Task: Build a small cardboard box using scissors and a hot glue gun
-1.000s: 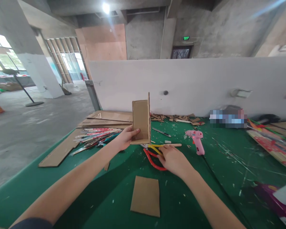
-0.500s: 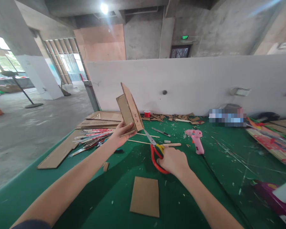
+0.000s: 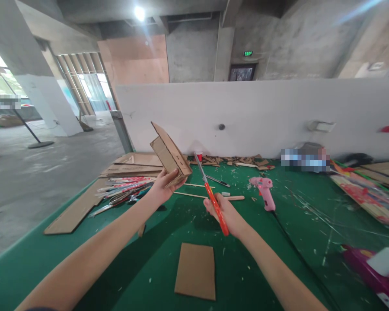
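Observation:
My left hand (image 3: 167,185) is closed on the lower end of a folded cardboard piece (image 3: 173,151), holding it tilted above the table. In my right hand (image 3: 225,209) is a pair of scissors (image 3: 210,190) with red handles, seen edge-on, blades pointing up and away. The blades are apart from the cardboard piece, a little to its right. A flat cardboard square (image 3: 195,271) lies on the green table (image 3: 155,276) between my forearms.
A pink glue gun (image 3: 265,192) with a black cord lies to the right. Wrapped brushes (image 3: 123,190) and cardboard sheets (image 3: 73,211) lie left. Cardboard scraps (image 3: 214,160) and a red cup (image 3: 199,156) line the white partition (image 3: 262,116). A purple device (image 3: 366,272) sits at lower right.
My right hand has turned the scissors edge-on, and their blades have come away from the cardboard piece. My left hand has tipped the cardboard piece further left and slightly lower.

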Tool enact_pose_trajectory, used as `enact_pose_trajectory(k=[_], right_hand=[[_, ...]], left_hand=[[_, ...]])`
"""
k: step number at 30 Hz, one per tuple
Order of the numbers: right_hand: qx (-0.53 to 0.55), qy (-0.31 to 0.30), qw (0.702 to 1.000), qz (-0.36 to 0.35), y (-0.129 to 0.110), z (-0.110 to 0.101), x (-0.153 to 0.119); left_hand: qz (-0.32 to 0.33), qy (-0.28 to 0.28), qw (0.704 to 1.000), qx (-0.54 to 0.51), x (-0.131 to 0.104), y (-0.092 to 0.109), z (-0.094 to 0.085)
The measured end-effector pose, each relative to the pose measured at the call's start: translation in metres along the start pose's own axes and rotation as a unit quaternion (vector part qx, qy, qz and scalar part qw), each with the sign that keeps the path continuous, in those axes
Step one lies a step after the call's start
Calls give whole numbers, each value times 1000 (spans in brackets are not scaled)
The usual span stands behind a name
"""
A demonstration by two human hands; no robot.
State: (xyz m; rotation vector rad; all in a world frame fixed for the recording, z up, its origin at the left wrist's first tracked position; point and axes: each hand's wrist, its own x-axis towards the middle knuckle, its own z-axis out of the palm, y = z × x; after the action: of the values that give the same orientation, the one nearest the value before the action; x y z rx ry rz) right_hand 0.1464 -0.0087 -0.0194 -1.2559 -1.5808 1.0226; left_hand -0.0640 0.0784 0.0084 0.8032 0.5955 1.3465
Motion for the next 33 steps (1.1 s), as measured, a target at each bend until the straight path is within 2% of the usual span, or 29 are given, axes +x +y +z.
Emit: enact_pose_trajectory(k=[4,8,17,21,25,28,33], right_hand=[[-31,-87,996,-21,-12,-3,-8],[-32,-110,993,-12,-17,-5,-12],[-49,-128,990,-41,-25,-18,-13],[-64,-126,990,-22,-28,-21,-16],[-72,-113,991,-11,-26,-20,-16],[-61,-127,990,-15,-23,-19,-15],[-49,-126,991,-21,-20,-16,-14]], left_hand=[[10,-14,1000,-21,-4,4,7],[27,-21,999,-29,-4,6,8],[30,-26,999,-13,-10,8,12],[42,-28,998,-32,-8,8,9],[45,1,997,-67,0,8,1],[43,15,997,-61,3,8,-1],[39,-17,999,-30,-8,7,9]])
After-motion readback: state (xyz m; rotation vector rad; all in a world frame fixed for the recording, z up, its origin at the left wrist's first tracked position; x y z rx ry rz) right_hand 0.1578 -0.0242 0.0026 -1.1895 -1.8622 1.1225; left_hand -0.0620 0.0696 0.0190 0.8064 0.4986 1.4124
